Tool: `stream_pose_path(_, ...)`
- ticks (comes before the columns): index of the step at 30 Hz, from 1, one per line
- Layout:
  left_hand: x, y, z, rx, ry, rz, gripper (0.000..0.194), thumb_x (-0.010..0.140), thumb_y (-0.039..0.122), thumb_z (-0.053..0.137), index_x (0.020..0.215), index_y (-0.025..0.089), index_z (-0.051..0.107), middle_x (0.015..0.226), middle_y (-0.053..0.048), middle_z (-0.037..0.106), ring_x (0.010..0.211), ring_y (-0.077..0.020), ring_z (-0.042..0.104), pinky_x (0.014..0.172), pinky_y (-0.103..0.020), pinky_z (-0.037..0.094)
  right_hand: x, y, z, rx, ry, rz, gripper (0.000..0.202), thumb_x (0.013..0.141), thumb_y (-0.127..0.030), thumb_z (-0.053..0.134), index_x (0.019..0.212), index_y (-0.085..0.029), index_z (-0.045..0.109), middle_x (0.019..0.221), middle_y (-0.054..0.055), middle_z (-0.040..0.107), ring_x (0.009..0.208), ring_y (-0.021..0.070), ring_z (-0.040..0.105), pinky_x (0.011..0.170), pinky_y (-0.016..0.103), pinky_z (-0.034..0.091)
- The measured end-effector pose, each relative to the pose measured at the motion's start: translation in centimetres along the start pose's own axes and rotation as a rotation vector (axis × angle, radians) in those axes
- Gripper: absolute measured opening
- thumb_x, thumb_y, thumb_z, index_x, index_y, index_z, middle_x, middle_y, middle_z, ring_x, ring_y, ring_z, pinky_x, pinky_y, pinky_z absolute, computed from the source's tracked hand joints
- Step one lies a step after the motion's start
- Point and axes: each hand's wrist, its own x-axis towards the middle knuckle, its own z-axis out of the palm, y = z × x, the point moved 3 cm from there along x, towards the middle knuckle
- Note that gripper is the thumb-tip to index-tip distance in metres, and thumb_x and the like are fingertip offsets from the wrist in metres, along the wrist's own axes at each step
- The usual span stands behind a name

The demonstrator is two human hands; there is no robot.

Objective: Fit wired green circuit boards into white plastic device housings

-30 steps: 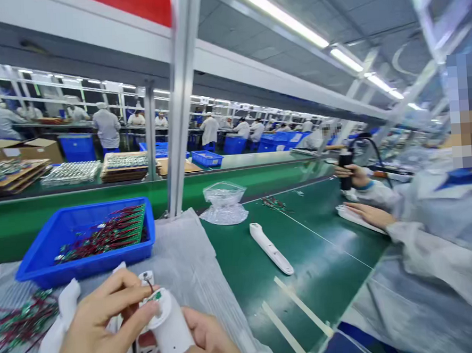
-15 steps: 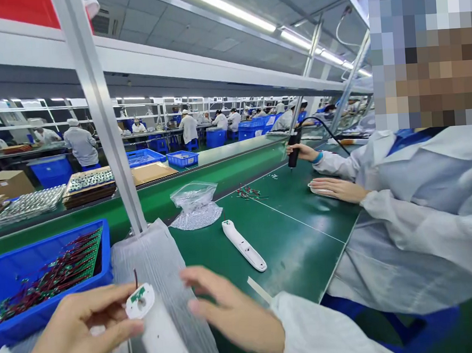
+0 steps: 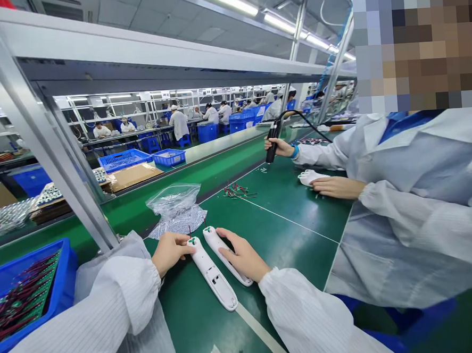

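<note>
Head view, with the green belt (image 3: 287, 232) as the landmark. Lying on the near part of the belt: two long white casings side by side, both slanting away to the left. Resting at the far tip of the left casing (image 3: 212, 274): the left hand (image 3: 170, 251), fingers loosely curled, fingertips touching that tip without closing around it. Lying flat against the right casing (image 3: 225, 254): the right hand (image 3: 241, 256), fingers stretched out and close together, pressing along its right side. Showing at the far ends of both casings: small green boards with thin red wires sticking up.

Sitting on the belt just beyond the casings: a crumpled clear bag (image 3: 176, 209). Lying farther along the belt: a small scatter of red and green wires (image 3: 239, 190). Standing off the belt's near left edge: a blue bin (image 3: 63, 293) filled with green boards and red wires.

Working at the belt's right side: a co-worker in a white coat, one hand (image 3: 279, 146) gripping a black corded tool upright, the other hand (image 3: 334, 185) lying flat beside a white part (image 3: 308, 177). Rising at the belt's left edge: a slanting metal post (image 3: 45, 140).
</note>
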Motion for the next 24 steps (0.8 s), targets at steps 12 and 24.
stream_pose_path(12, 2.7, -0.5, 1.3, -0.005, 0.017, 0.0, 0.011, 0.072, 0.021, 0.06, 0.069, 0.011, 0.056, 0.056, 0.005, 0.047, 0.055, -0.0091, 0.048, 0.055, -0.024, 0.04, -0.1, 0.1, 0.3, -0.045, -0.02, 0.012, 0.048, 0.074, -0.018, 0.04, 0.121, -0.01, 0.039, 0.126, 0.011, 0.042, 0.117, 0.0205, 0.036, 0.1, 0.04, 0.027)
stream_pose_path(24, 1.2, 1.2, -0.5, 0.051, 0.02, -0.055, 0.04, 0.065, 0.027, 0.061, 0.101, 0.01, 0.055, 0.092, -0.009, 0.06, 0.078, -0.0177, 0.056, 0.062, -0.027, 0.044, 0.1, 1.0, -0.4, 0.063, 0.113, 0.084, 0.039, 0.074, -0.017, 0.044, 0.113, -0.012, 0.044, 0.117, 0.013, 0.05, 0.104, 0.0197, 0.05, 0.092, 0.037, 0.04)
